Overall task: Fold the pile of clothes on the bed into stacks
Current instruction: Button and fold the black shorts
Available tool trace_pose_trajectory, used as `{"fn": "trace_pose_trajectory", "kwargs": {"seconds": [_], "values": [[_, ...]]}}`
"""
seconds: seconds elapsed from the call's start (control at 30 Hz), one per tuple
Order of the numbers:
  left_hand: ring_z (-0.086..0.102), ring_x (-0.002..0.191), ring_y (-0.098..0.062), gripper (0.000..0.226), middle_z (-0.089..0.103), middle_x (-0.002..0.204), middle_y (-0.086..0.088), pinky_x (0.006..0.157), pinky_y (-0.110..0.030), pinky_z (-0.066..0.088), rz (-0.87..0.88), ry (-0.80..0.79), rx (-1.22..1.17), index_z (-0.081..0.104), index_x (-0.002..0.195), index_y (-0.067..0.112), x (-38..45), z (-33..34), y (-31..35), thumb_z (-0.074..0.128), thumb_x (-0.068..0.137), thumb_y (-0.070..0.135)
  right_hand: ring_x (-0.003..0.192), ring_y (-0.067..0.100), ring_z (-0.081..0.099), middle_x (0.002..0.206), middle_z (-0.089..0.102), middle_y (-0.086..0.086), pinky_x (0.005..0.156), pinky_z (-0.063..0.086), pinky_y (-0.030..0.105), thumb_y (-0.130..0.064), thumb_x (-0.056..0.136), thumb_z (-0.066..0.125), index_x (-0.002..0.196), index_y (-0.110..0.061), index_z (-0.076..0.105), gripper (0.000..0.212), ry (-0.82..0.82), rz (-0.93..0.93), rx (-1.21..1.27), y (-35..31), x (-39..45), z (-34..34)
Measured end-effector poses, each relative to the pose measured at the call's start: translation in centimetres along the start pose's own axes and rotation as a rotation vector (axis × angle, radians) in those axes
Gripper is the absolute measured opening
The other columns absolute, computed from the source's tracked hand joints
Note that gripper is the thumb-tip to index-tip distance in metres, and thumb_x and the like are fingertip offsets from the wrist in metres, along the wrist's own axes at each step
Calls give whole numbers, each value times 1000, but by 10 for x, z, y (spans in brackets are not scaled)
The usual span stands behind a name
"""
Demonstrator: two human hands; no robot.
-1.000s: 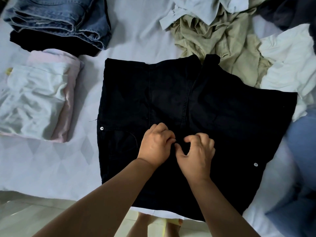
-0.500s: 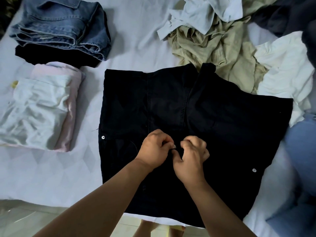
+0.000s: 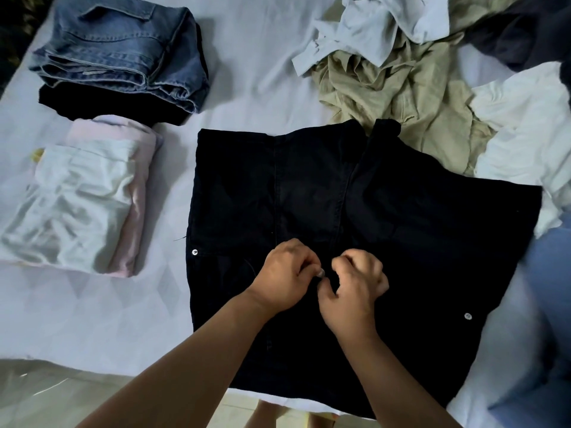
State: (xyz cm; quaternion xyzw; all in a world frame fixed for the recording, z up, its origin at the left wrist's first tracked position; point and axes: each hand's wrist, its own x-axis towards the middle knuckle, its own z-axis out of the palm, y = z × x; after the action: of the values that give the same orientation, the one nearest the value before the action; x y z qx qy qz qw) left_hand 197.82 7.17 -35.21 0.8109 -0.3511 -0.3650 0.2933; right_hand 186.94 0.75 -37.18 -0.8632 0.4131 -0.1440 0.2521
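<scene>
Where the black denim garment lies spread flat on the near half of the white-sheeted bed, both hands meet at its middle seam: the left hand has its fingers curled and pinching the dark cloth, and the right hand, just beside it with fingers likewise curled, pinches the same spot, so the fingertips nearly touch. Small silver rivets show at the garment's left and right edges, and its near hem hangs over the bed's edge. To its left sits a folded stack of pale white and pink tops, and beyond that a folded pair of blue jeans rests on a folded black piece. At the far right lies the unfolded pile: a crumpled khaki garment touching the black garment's far edge, a light grey-blue shirt on top of it, a white garment to the right, and a dark navy piece at the far corner. A blue cloth lies blurred along the right edge.
</scene>
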Motion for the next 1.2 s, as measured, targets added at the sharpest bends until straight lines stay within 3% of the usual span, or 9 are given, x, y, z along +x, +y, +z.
{"fn": "trace_pose_trajectory", "kwargs": {"seconds": [0.17,0.3,0.43,0.57,0.67,0.8,0.97,1.1,1.2], "values": [[52,87,-5,8,53,89,11,79,-13,40,32,108,36,71,91,15,-9,5,-6,67,85,19,95,18,44,88,61,0,80,39,45,-29,77,53,78,-18,72,22,16,-74,-20,19,-7,-10],[55,99,-16,55,58,107,2,93,-30,44,45,243,151,67,113,16,-36,23,0,56,74,53,95,17,46,94,58,-2,81,36,32,-27,75,51,83,-16,69,22,-86,-157,64,36,-13,-21],[38,128,-17,82,43,138,0,116,-32,14,-100,173,335,40,140,14,-62,46,18,36,65,49,92,19,46,91,56,1,78,38,32,-26,68,67,70,-15,65,11,-95,-213,16,38,-17,-24],[60,92,-21,45,63,104,0,84,-28,44,-93,342,213,65,110,14,-71,52,10,42,75,29,94,20,46,94,56,2,80,39,34,-35,70,65,77,-19,71,19,-66,-215,-5,35,-21,-23],[63,83,-22,28,64,94,-2,67,-25,46,-220,400,77,69,99,11,-71,41,9,45,89,17,97,22,46,96,56,2,81,40,40,-31,67,70,91,-23,74,26,-56,-215,-73,28,-25,-20],[53,84,-15,23,57,107,-3,67,-18,32,-344,342,32,59,110,11,-62,33,10,42,95,9,99,24,42,94,57,3,81,38,45,-24,63,73,89,-26,74,26,-64,-236,-142,17,-27,-17],[56,88,-11,29,57,102,5,67,-12,38,-232,282,41,63,118,22,-66,34,9,59,89,23,97,22,40,89,57,1,79,36,44,-9,55,82,76,-25,69,29,-51,-130,-88,8,-29,-13],[58,79,-8,18,57,92,6,71,-16,49,-200,399,-46,72,102,15,-64,35,7,64,86,12,86,17,40,79,57,-6,76,18,28,-16,67,68,76,-24,65,12,-16,-157,-63,6,-32,-14],[59,78,-10,20,60,92,4,70,-17,48,-201,403,-38,72,101,15,-63,36,10,64,83,9,76,17,48,74,59,-8,70,23,27,-19,78,53,80,-21,61,9,-27,-173,-12,3,-37,-15]]}}
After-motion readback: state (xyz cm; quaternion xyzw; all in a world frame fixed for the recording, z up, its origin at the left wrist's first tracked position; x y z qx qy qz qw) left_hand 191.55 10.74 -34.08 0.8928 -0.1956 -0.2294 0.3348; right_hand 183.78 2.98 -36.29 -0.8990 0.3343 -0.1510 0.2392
